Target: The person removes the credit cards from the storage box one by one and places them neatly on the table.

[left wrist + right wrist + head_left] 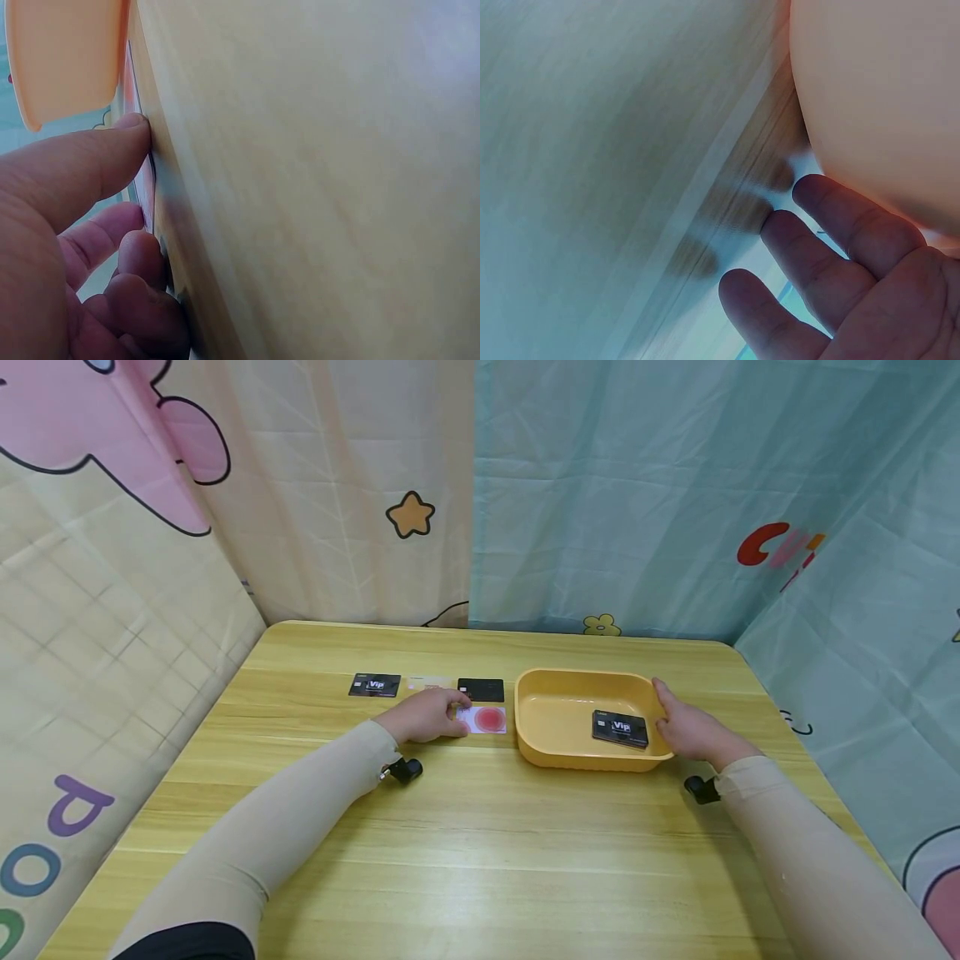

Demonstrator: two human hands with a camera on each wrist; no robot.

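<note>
My left hand [450,713] lies over the left part of a white card with a red circle [491,720], just left of the yellow tray [557,752]. Seen from the left wrist, the thumb [112,146] and curled fingers [139,259] pinch that card's edge [145,189] against the table. My right hand [675,718] rests with straight fingers [847,217] against the tray's right outer wall [877,97]. A black VIP card [620,728] lies inside the tray.
Behind my left hand three cards lie in a row on the wooden table [480,860]: a black VIP card [374,685], a beige card [429,682] and a plain black card [481,690]. Patterned curtains close in the far and side edges.
</note>
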